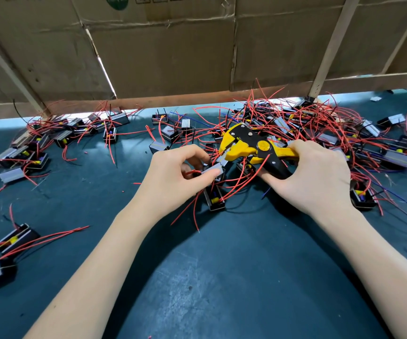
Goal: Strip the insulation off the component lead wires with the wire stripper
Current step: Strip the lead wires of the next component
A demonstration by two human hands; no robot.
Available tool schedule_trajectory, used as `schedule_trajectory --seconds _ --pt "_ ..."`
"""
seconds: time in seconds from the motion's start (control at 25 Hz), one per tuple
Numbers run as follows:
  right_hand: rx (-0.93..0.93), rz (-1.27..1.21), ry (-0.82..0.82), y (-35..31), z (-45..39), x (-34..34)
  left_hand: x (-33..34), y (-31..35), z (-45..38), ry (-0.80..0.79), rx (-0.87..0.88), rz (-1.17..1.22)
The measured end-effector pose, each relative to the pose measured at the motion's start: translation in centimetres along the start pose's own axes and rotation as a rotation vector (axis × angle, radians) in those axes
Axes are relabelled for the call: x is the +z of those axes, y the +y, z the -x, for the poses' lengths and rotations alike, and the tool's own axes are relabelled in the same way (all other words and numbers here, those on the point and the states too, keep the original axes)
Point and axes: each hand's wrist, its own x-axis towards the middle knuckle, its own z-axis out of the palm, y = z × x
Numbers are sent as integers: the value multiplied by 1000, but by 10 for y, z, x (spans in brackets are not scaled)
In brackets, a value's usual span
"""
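The right hand is gripping the handles of the yellow-and-black wire stripper, fingers wrapped round them, with the tool's head pointing toward 9 o'clock. The left hand is pinching a small grey-topped component between thumb and fingers, holding it just below the stripper's head; a red lead wire is curling out under the thumb. Whether a lead is sitting in the stripper's teeth cannot be told. Directly at 6 o'clock of the held piece, another component with a black case is lying on the dark teal mat, its red leads fanning out. At 1 to 3 o'clock of the hands, a tangled pile of components with red wires is covering the mat. At 9 to 10 o'clock a smaller scatter of components is lying well apart. Behind everything, at 12 o'clock, a cardboard wall is standing.
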Motion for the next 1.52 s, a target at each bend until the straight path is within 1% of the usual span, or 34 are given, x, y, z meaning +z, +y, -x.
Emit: schedule_trajectory --seconds 0.08,0.24,0.4,0.76,0.88,1.0,1.12,1.16,1.24,1.28,1.52 --pt "0 2 -9 0 0 0 0 -1 0 6 21 -17" --pt "6 6 -26 -1 0 0 0 -3 -1 8 108 -145" --pt "7 -1 -35 -1 0 -2 2 -5 -1 -3 146 -153" --pt "55 86 -69 -3 -1 -8 3 -7 -2 -6 190 -192" --pt "68 86 -73 -4 -1 -9 2 -6 -2 -13 192 -191" --pt "34 44 4 -4 0 -7 3 -7 -2 16 190 -194" --pt "58 52 -5 1 -4 -5 4 -9 -4 95 120 -144" --pt "73 39 0 3 -4 -4 5 -12 -5 68 93 -145" --pt "87 20 17 7 -5 -5 5 -17 -5 -29 55 -195" --pt "84 16 18 8 -5 -5 5 -19 -5 -47 57 -224" --pt "44 30 -38 5 -5 -2 1 -25 -7 -10 148 -399"
